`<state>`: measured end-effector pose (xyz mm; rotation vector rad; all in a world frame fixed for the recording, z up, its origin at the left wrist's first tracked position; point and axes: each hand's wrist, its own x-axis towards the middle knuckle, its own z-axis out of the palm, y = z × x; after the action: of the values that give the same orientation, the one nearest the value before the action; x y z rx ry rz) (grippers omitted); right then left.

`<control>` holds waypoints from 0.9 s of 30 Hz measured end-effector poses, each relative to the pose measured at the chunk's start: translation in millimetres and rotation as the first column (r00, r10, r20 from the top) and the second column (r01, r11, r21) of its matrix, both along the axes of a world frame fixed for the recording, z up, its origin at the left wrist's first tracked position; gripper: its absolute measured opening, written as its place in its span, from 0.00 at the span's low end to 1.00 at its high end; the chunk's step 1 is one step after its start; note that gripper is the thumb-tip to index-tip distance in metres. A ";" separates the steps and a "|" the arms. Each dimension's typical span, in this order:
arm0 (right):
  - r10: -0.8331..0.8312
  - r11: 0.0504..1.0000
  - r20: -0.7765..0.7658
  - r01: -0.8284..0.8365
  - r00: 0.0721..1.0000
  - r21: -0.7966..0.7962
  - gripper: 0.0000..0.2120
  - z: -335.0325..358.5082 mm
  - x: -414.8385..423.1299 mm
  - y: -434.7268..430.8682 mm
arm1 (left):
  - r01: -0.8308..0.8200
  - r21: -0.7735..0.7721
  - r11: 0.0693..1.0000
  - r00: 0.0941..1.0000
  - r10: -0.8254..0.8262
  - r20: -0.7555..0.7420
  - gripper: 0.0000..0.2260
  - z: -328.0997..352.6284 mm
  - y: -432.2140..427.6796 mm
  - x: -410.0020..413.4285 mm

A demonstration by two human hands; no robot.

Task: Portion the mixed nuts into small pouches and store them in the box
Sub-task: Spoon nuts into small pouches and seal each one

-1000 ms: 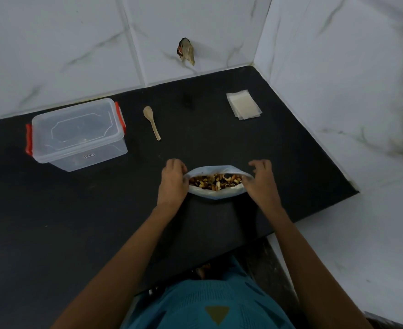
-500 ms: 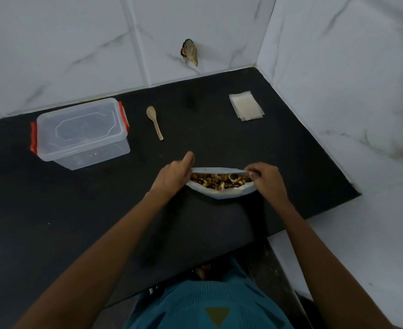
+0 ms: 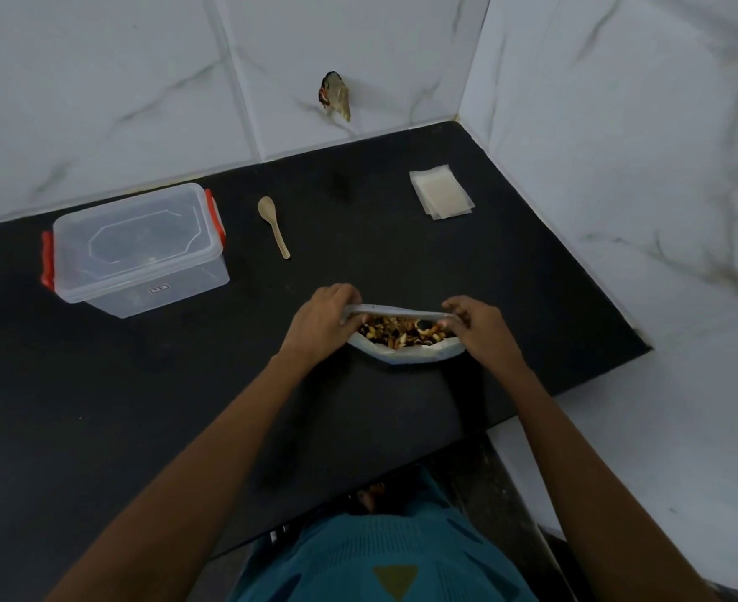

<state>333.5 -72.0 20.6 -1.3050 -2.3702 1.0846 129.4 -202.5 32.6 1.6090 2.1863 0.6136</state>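
Note:
A white bag of mixed nuts (image 3: 410,351) lies open on the black counter (image 3: 141,384), its nuts (image 3: 397,331) showing. My left hand (image 3: 321,319) grips the left end of the bag's mouth. My right hand (image 3: 480,325) pinches the right end. The far rim is pulled nearly straight between them. A clear plastic box (image 3: 139,249) with red clips and its lid on stands at the back left. A small wooden spoon (image 3: 273,225) lies beside it. A stack of small clear pouches (image 3: 441,192) lies at the back right.
White marble tiles wall the counter at the back and right. A small scrap of wrapper (image 3: 335,95) sticks to the back wall. The counter's front edge runs just below the bag, with my teal shirt (image 3: 380,562) beneath it.
Both hands shifted their grip on the bag's mouth and stretched it sideways, so the round opening has become a flatter, wider slit. The view has tilted slightly.

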 end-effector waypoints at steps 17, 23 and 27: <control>-0.119 0.993 -0.079 0.119 0.990 -0.006 0.15 -1.3 5.1 -2.5 | -0.201 -0.123 0.972 0.950 0.224 0.216 0.21 -1.9 16.2 2.2; -0.185 0.981 -0.026 0.183 0.982 -0.070 0.09 -5.4 18.0 -8.5 | -0.468 -0.268 0.842 0.704 0.538 0.463 0.22 -5.7 -7.5 19.3; -0.233 0.968 -0.008 0.231 0.972 -0.097 0.05 -4.6 18.5 -5.5 | -0.518 -0.204 0.830 0.658 0.540 0.525 0.16 0.4 -7.8 23.8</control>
<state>352.0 -77.5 16.0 -1.5511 -2.1081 1.1444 153.1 -210.3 33.0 0.5894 2.1386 1.0495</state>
